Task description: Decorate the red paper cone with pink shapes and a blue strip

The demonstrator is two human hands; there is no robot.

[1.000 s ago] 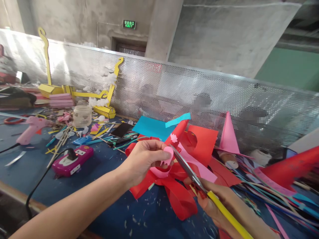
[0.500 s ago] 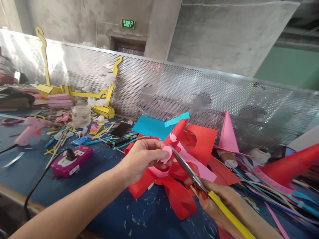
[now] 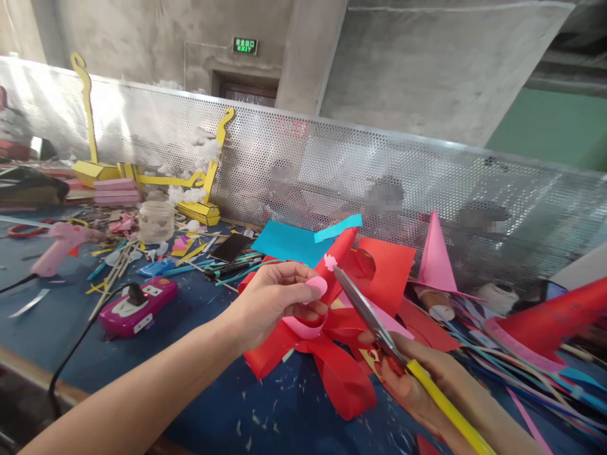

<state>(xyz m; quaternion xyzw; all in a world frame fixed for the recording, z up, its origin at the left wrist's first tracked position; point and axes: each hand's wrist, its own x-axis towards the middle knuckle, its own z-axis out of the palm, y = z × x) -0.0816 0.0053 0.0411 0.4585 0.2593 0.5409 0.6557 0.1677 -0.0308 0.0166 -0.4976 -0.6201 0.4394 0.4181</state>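
Between thumb and fingers, my left hand (image 3: 279, 297) pinches a small rounded piece of pink paper (image 3: 317, 287). My right hand (image 3: 403, 373) is closed round the handles of a pair of scissors (image 3: 363, 303); their blades point up and left, a little apart from the pink piece. A yellow stick-like length (image 3: 446, 404) runs along the right hand. Under and behind both hands lies a red paper construction with looped strips (image 3: 344, 379) and a rolled cone (image 3: 344, 253), which bears a small pink flower shape (image 3: 331, 261).
A blue sheet (image 3: 284, 243) and red sheets (image 3: 393, 268) lie behind the hands. A pink cone (image 3: 436, 259) and paper strips are at the right. To the left are a purple power strip (image 3: 137, 306), a pink glue gun (image 3: 61, 246), a jar (image 3: 156, 221) and scraps. A perforated metal panel (image 3: 322, 170) stands behind.
The scissors in my right hand have moved right and slightly down, away from the pink paper. The jagged pink bit below the left fingers no longer shows. My left hand stays nearly still.
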